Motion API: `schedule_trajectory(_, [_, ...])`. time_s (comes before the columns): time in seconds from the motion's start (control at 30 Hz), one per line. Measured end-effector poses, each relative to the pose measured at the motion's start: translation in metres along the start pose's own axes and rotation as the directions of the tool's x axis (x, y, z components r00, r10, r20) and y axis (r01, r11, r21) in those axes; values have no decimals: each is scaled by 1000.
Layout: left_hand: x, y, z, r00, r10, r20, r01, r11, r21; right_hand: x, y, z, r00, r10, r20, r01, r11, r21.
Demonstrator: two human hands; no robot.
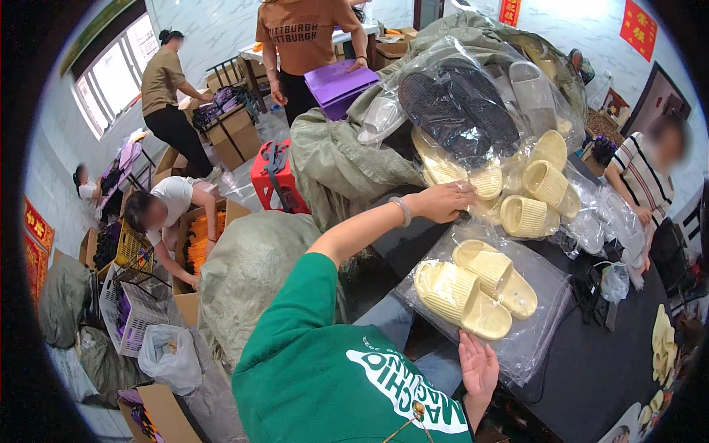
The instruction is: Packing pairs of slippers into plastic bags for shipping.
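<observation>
My left hand (445, 201) reaches across to a heap of bagged slippers, its fingers bent and closed on a bagged cream slipper (486, 182) at the heap's near edge. A pair of ribbed cream slippers (461, 295) lies side by side on a stack of clear plastic bags (535, 336) in front of me. Beside the stack's near edge, my right hand (478, 363) is open, palm partly showing and fingers stretched out, with nothing in it. More cream slippers (526, 216) lie just right of my left hand. Black slippers (458, 111) in clear plastic top the heap.
The black table (591, 362) carries loose cream slippers (663, 347) at its right edge. Large grey-green sacks (255, 258) and a red stool (277, 177) stand to the left. Several people work around the room, one holding purple sheets (340, 85); another sits across the table at right.
</observation>
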State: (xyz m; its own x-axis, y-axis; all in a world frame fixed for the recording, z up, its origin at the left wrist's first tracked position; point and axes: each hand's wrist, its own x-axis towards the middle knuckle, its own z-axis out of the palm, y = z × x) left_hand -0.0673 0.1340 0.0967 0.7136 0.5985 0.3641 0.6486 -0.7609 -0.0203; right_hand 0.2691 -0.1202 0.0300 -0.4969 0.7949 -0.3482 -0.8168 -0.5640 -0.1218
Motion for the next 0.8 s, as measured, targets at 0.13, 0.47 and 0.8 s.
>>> schedule_trajectory(0.13, [-4, -5, 4, 1000, -7, -6, 8, 997, 82, 0, 2, 3, 1000, -14, -2, 14, 1000, -3])
schedule_trajectory(0.47, [21, -34, 9, 991, 82, -110, -22, 889, 458, 0, -1, 5, 999, -47, 17, 47, 999, -2])
schedule_trajectory(0.8, [-10, -42, 42, 992, -75, -106, 130, 635, 761, -8, -6, 1, 991, -131, 7, 131, 988, -76])
